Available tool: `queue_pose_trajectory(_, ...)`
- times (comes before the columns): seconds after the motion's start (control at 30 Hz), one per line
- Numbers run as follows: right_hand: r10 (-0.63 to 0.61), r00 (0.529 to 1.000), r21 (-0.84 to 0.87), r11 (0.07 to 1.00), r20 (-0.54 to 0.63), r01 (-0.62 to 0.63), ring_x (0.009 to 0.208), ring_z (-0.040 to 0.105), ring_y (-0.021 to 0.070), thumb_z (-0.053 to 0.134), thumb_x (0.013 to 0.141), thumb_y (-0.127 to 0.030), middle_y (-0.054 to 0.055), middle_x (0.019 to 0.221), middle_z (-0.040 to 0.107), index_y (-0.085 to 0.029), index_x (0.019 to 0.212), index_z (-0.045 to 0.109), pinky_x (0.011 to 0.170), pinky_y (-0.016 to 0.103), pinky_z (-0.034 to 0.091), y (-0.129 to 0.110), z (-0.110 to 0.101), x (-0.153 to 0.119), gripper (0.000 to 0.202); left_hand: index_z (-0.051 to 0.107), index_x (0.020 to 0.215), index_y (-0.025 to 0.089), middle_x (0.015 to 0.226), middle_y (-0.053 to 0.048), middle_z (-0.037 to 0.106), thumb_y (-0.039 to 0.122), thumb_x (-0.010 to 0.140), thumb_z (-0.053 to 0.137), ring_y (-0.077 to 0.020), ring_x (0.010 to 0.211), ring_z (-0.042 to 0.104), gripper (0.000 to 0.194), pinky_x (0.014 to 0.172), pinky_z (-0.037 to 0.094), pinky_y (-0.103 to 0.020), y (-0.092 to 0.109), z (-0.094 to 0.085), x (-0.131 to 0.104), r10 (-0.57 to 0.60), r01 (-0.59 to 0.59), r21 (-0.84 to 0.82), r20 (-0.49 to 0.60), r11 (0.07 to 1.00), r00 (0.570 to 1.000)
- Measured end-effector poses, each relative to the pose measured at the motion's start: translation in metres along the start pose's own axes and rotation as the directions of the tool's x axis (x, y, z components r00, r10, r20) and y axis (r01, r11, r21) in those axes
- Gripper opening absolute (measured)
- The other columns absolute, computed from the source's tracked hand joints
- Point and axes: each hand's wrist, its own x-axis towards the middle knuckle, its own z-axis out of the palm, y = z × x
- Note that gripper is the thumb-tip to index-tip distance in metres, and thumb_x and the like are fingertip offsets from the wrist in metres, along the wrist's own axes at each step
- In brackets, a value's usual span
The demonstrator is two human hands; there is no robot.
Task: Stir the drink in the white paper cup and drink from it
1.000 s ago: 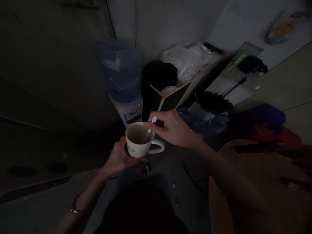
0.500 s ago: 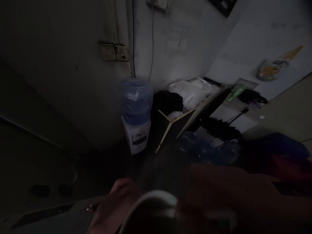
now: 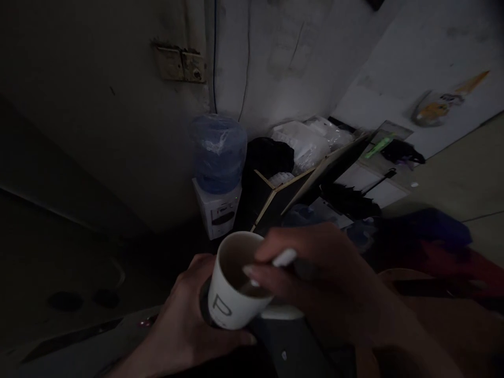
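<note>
With the left hand (image 3: 185, 325) cupped around the white mug (image 3: 232, 289) held in mid-air above the lap, the right hand (image 3: 315, 278) pinches the white spoon (image 3: 281, 260); stir in small, gentle circles, keeping the mug level.

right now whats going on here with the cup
A person holds a white cup from below in the left hand. The right hand pinches a white spoon whose bowl end dips into the cup. The room is dim; what is in the cup is hard to tell. Behind the hands, a water dispenser with a blue bottle stands against the wall beside a heap of bags and boards.
</note>
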Motion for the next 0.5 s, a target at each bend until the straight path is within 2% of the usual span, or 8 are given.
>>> queue_pose_trajectory(0.07,0.039,0.999,-0.039,0.998,-0.016,-0.04,0.061,0.056,0.006,0.063,0.101,-0.032,-0.006,0.07,0.062,-0.02,0.08,0.062,0.055,0.019,0.039,0.006,-0.002,0.013,0.024,0.066,0.123,0.023,0.106,-0.008,0.074,0.051,0.054,0.096,-0.0353,0.09,0.072,0.08,0.078,0.063,-0.048,0.002,-0.005,0.009,-0.108,0.108,0.015,0.009,0.994,0.994)
queue_pose_trajectory(0.13,0.085,0.996,-0.036,0.996,0.04,-0.084,0.058,0.052,0.0057,0.062,0.101,-0.031,-0.006,0.067,0.059,-0.018,0.08,0.061,0.052,0.019,0.035,0.011,-0.004,0.021,0.025,0.064,0.123,0.02,0.108,-0.01,0.074,0.053,0.054,0.095,-0.0363,0.092,0.071,0.082,0.078,0.061,-0.05,0.0,-0.009,0.015,-0.143,0.143,0.024,0.011,0.989,0.99)
queue_pose_trajectory(0.2,0.077,0.991,0.038,0.996,0.109,-0.081,0.057,0.051,0.0052,0.065,0.1,-0.03,-0.007,0.067,0.058,-0.018,0.082,0.063,0.051,0.019,0.034,0.014,-0.005,0.026,0.022,0.064,0.121,0.02,0.109,-0.011,0.073,0.053,0.055,0.094,-0.0359,0.092,0.071,0.08,0.077,0.061,-0.05,-0.002,-0.011,0.02,-0.12,0.12,0.001,0.028,0.993,0.992)
queue_pose_trajectory(0.33,0.043,0.998,0.017,0.999,0.042,-0.044,0.061,0.052,0.0058,0.064,0.1,-0.026,-0.005,0.069,0.059,-0.016,0.081,0.063,0.055,0.019,0.035,0.018,-0.004,0.032,0.021,0.063,0.12,0.018,0.112,-0.013,0.072,0.048,0.052,0.095,-0.0366,0.093,0.071,0.08,0.077,0.06,-0.052,-0.002,-0.013,0.025,-0.079,0.079,-0.009,0.026,0.997,0.997)
queue_pose_trajectory(0.43,0.034,0.989,0.067,0.997,0.142,-0.044,0.06,0.051,0.0057,0.064,0.1,-0.029,-0.005,0.069,0.058,-0.016,0.081,0.063,0.054,0.019,0.035,0.021,-0.002,0.036,0.023,0.064,0.12,0.019,0.116,-0.013,0.071,0.046,0.055,0.094,-0.0371,0.099,0.07,0.077,0.081,0.06,-0.053,-0.003,-0.014,0.028,-0.045,0.046,-0.031,0.038,0.998,0.998)
queue_pose_trajectory(0.5,0.011,0.996,0.107,0.994,0.085,-0.02,0.061,0.052,0.0059,0.064,0.1,-0.029,-0.005,0.07,0.059,-0.016,0.083,0.063,0.056,0.018,0.037,0.023,-0.001,0.037,0.021,0.063,0.122,0.021,0.117,-0.012,0.071,0.043,0.056,0.094,-0.0364,0.102,0.069,0.076,0.083,0.06,-0.053,-0.005,-0.016,0.029,-0.008,0.008,-0.01,0.03,1.0,1.0)
